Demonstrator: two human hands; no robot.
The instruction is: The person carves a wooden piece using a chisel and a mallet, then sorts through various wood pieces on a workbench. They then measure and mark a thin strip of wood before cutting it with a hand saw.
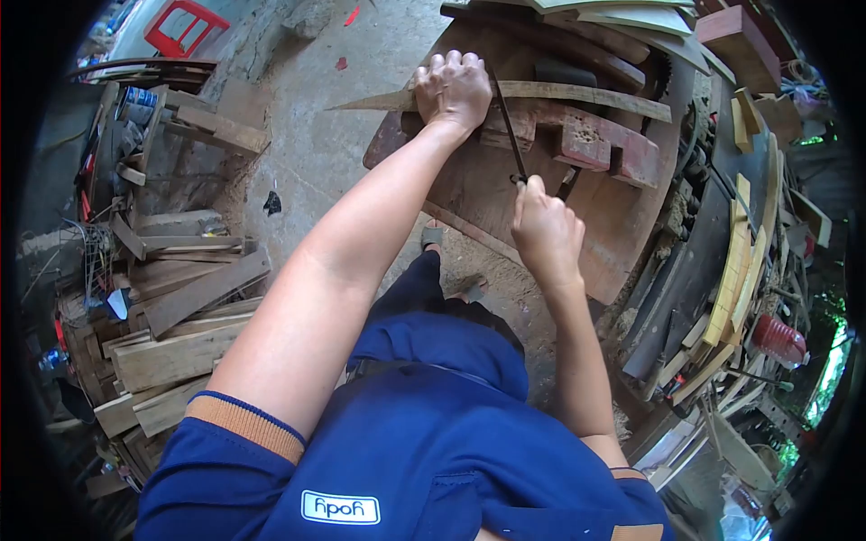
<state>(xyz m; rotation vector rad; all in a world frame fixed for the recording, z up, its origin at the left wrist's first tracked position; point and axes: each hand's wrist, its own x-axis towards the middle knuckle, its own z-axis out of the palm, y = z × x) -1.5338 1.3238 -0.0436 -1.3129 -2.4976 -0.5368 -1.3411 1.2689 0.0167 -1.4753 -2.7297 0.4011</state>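
My left hand (454, 93) is closed over a long, thin, slightly curved wooden strip (577, 94), pressing it down across a red-painted wooden block (595, 144) on the workbench. The strip's tapered end sticks out to the left, past the bench edge. My right hand (548, 230) is wrapped round the handle of a saw (507, 117), seen nearly edge-on as a dark narrow line. Its blade runs away from me and crosses the strip just right of my left hand. The cutting edge and any cut are too small to make out.
The wooden workbench (460, 185) has more boards (631, 16) stacked at its far side. Scrap planks (180, 352) are piled on the left, near a red plastic stool (185, 27). Wood strips (729, 270) and a red plastic bottle (779, 341) lie on the right.
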